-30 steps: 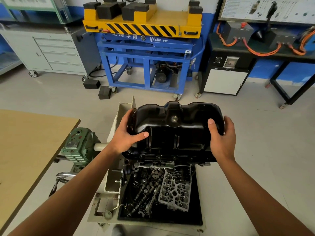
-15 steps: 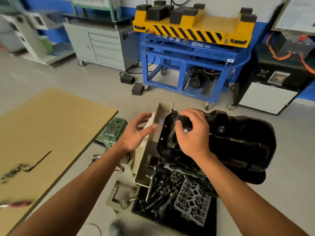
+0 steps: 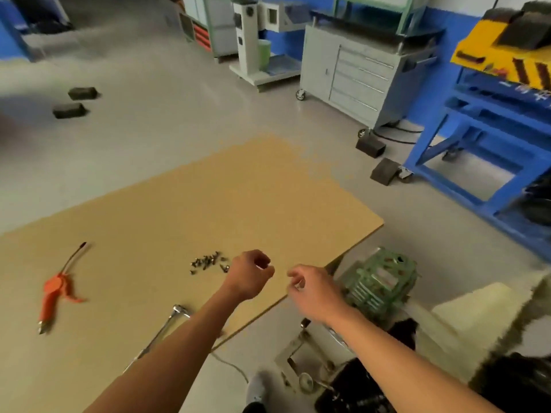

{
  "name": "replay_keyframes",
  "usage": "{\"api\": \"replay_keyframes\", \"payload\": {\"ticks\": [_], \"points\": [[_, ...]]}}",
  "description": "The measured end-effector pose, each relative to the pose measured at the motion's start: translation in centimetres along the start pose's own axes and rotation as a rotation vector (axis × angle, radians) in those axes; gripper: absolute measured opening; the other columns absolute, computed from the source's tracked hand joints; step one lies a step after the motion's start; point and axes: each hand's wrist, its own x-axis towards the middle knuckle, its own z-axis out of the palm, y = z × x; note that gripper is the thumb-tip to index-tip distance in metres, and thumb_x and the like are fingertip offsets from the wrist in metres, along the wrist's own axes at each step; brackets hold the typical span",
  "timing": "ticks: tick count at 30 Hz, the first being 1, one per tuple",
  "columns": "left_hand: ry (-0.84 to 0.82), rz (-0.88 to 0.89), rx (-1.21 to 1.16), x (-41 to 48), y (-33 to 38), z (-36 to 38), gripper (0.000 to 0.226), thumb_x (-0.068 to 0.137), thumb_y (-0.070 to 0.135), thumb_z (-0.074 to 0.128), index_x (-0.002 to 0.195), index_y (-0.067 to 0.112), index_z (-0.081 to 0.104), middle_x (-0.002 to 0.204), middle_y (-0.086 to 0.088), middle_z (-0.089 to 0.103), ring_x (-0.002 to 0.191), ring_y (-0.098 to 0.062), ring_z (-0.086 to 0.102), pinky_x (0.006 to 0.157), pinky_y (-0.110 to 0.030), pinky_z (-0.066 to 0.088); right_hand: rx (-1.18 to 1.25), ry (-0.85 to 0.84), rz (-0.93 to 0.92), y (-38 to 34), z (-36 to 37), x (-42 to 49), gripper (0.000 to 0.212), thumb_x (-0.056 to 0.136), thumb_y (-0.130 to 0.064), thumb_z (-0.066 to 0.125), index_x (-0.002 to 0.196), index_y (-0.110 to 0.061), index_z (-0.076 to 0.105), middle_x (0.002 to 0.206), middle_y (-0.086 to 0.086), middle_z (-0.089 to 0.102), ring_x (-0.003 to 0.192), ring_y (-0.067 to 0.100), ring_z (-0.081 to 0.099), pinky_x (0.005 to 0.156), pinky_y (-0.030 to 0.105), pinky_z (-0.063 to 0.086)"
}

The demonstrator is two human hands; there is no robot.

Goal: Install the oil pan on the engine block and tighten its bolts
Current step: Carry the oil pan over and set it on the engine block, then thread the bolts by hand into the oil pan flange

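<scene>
While both hover at the edge of the table (image 3: 238,189), the right hand (image 3: 313,290) curls loosely, its hold impossible to tell; the left hand (image 3: 250,275), loosely curled and empty, hangs just right of the bolts (image 3: 208,262).

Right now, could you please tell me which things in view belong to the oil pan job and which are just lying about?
For the job:
- bolts, heaped on the table
- ratchet, on the table's near side

Just lying about:
- orange air gun
- black blocks on the floor
- grey drawer cabinet
</scene>
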Motion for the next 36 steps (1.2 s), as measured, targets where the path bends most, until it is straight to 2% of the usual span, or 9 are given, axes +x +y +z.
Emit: {"api": "replay_keyframes", "payload": {"ticks": [5,8,12,19,22,24,28,32,36], "points": [[0.087,-0.284,0.187,3.7,-11.3,-5.9,0.037,0.086,0.021,0.066,0.123,0.017,0.065,0.119,-0.003,0.067,0.11,-0.025,0.063,0.09,-0.033,0.051,-0.175,-0.263,0.024,-3.8,8.6,8.7,0.038,0.093,-0.029,0.057,0.131,-0.025,0.062,0.124,-0.003,0.065,0.105,0.017,0.063,0.083,0.027,0.051],[0.103,-0.356,0.233,4.8,-15.7,-7.9,0.043,0.087,0.017,0.065,0.129,0.015,0.059,0.127,-0.007,0.061,0.116,-0.028,0.059,0.093,-0.036,0.05,-0.229,-0.258,0.008,-5.3,12.3,11.3,0.037,0.095,-0.028,0.057,0.131,-0.023,0.061,0.128,0.002,0.062,0.113,0.021,0.062,0.088,0.029,0.049],[0.109,-0.389,0.18,6.7,-18.6,-9.0,0.053,0.086,0.013,0.063,0.138,0.011,0.049,0.126,-0.013,0.059,0.114,-0.033,0.059,0.092,-0.041,0.05,-0.261,-0.169,-0.02,-6.9,15.1,14.3,0.03,0.093,-0.024,0.059,0.121,-0.018,0.064,0.117,0.004,0.062,0.108,0.027,0.062,0.084,0.033,0.049],[0.09,-0.31,0.089,9.6,-19.1,-8.5,0.047,0.088,0.007,0.056,0.135,0.011,0.053,0.123,-0.013,0.061,0.107,-0.031,0.06,0.089,-0.039,0.051,-0.264,-0.144,0.026,-8.5,17.5,18.0,0.027,0.093,-0.014,0.062,0.119,-0.012,0.063,0.114,0.01,0.063,0.107,0.029,0.061,0.086,0.035,0.051],[0.063,-0.242,0.072,9.9,-18.7,-8.1,0.06,0.081,0.0,0.062,0.139,0.011,0.05,0.128,-0.011,0.055,0.111,-0.028,0.06,0.092,-0.038,0.052,-0.207,-0.101,0.048,-8.7,17.6,18.3,0.024,0.089,-0.009,0.064,0.113,-0.01,0.061,0.113,0.01,0.061,0.105,0.029,0.059,0.087,0.035,0.049],[0.008,-0.206,0.079,10.0,-18.4,-7.8,0.069,0.077,-0.001,0.063,0.142,0.013,0.046,0.131,-0.009,0.051,0.115,-0.025,0.059,0.091,-0.036,0.052,-0.156,-0.099,0.081,-8.8,17.5,18.5,0.03,0.087,-0.005,0.064,0.117,-0.009,0.06,0.118,0.01,0.06,0.108,0.027,0.058,0.092,0.036,0.048],[-0.08,-0.151,0.104,10.4,-17.8,-7.2,0.077,0.074,0.001,0.067,0.145,0.018,0.042,0.133,-0.006,0.047,0.114,-0.025,0.059,0.091,-0.037,0.053,-0.108,-0.126,0.127,-8.6,16.9,19.1,0.039,0.085,0.0,0.064,0.123,-0.01,0.06,0.123,0.009,0.061,0.112,0.025,0.059,0.096,0.036,0.049],[-0.086,-0.093,0.106,10.9,-17.6,-6.8,0.07,0.077,0.003,0.068,0.142,0.019,0.046,0.128,-0.005,0.049,0.11,-0.027,0.061,0.092,-0.035,0.053,-0.1,-0.153,0.122,-8.4,16.6,19.5,0.043,0.086,0.0,0.063,0.128,-0.01,0.059,0.127,0.008,0.06,0.114,0.023,0.059,0.099,0.034,0.049],[-0.068,-0.024,0.17,11.2,-17.8,-6.1,0.071,0.079,0.02,0.074,0.143,0.019,0.045,0.131,-0.004,0.048,0.111,-0.027,0.059,0.092,-0.036,0.052,-0.133,-0.171,0.077,-8.4,16.5,19.9,0.044,0.086,-0.002,0.064,0.13,-0.011,0.06,0.127,0.009,0.059,0.116,0.025,0.058,0.1,0.036,0.049]]}}
